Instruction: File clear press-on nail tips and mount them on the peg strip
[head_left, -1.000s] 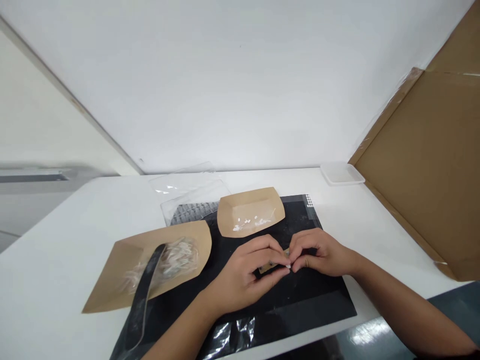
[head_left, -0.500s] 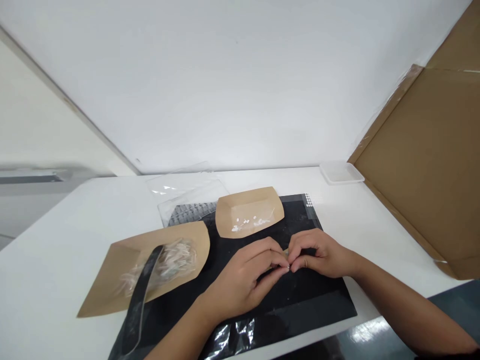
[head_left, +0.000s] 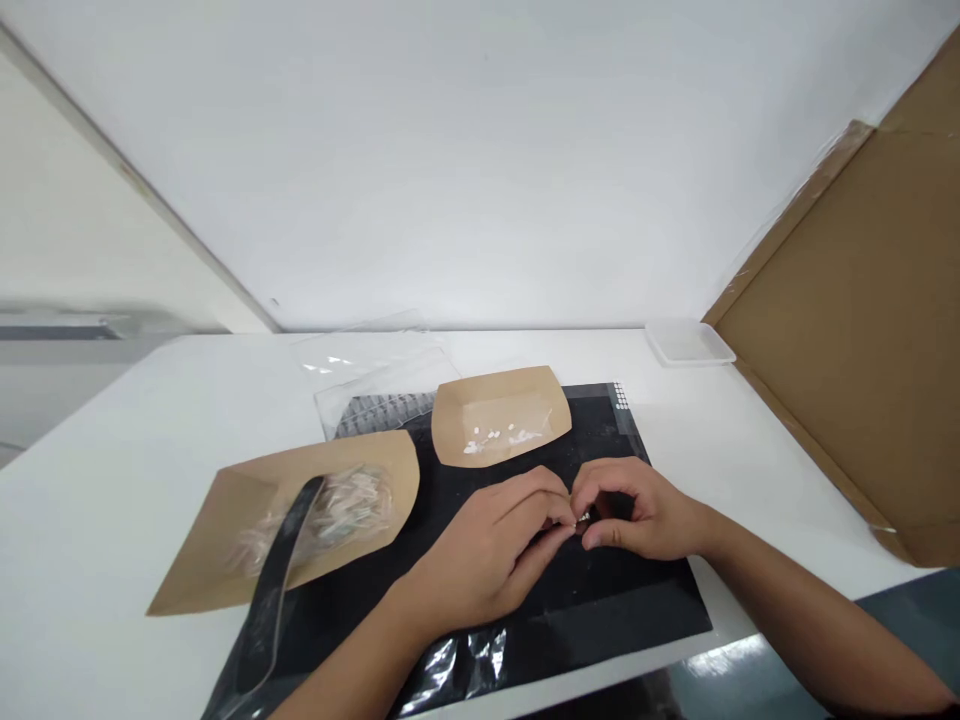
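My left hand (head_left: pixel 499 550) is closed, its thumb and fingertips pinching a tiny light-coloured piece (head_left: pixel 583 519) too small to name. Facing it from the right, my right hand (head_left: pixel 641 510) curls around the same spot. A gap shows between its thumb and index finger, and the index tip is at the left fingertips. Both hands are over a black plastic sheet (head_left: pixel 592 620). Just beyond them is a brown paper tray (head_left: pixel 454 400) holding several small white bits (head_left: pixel 495 435).
A larger brown paper tray (head_left: pixel 199 545) at left holds a pile of thin clear pieces (head_left: pixel 356 505), with a dark curved strip (head_left: pixel 277 590) across it. Clear plastic sheets (head_left: pixel 375 375) lie behind. A translucent lid-like tray (head_left: pixel 694 345) and cardboard (head_left: pixel 855 330) stand at right.
My right thumb and index finger have come apart, and the tiny piece shows more between the hands. The left hand keeps its pinch. The view has shifted slightly.
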